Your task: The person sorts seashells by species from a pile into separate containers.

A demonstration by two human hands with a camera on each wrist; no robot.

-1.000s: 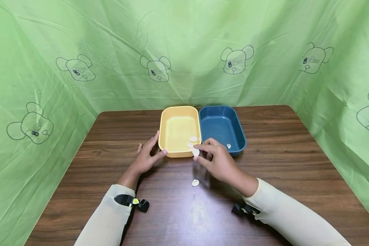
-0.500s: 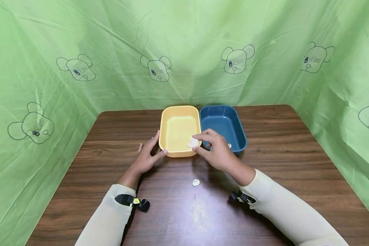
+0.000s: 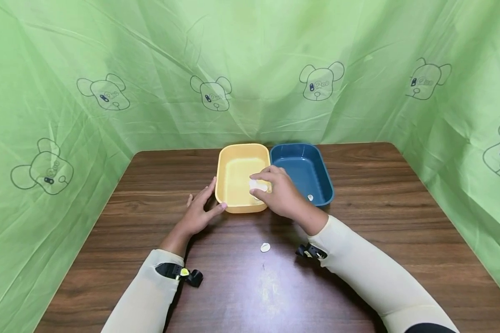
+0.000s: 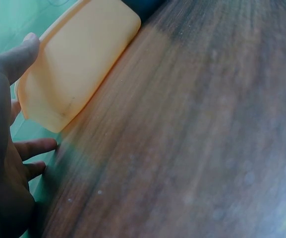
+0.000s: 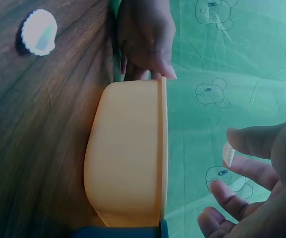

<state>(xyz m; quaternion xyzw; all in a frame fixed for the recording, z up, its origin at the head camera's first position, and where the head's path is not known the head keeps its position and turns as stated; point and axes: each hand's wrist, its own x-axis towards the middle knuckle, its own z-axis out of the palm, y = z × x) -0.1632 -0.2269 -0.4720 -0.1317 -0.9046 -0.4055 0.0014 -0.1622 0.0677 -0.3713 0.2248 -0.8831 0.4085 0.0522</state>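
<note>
Over the near right part of the yellow tray (image 3: 237, 169) hovers my right hand (image 3: 282, 194). It pinches a small white ribbed seashell (image 5: 228, 154) between thumb and index finger, the other fingers loosely bent. White shells lying in the tray below are partly hidden by this hand. My left hand (image 3: 197, 215) rests at the tray's near left corner, its thumb (image 4: 24, 54) on the rim and its fingers spread along the outer left side. One white shell (image 3: 265, 247) with a scalloped edge lies on the table in front of the trays.
A blue tray (image 3: 297, 169) stands against the yellow one's right side, with a small white shell (image 3: 310, 197) in its near right corner. Both trays sit at the back of the brown wooden table (image 3: 158, 178). A green curtain (image 3: 258, 115) rises right behind.
My right hand has moved left and away from me, carrying the shell from the yellow tray's near rim to above its inside. My left hand stays at the tray's corner.
</note>
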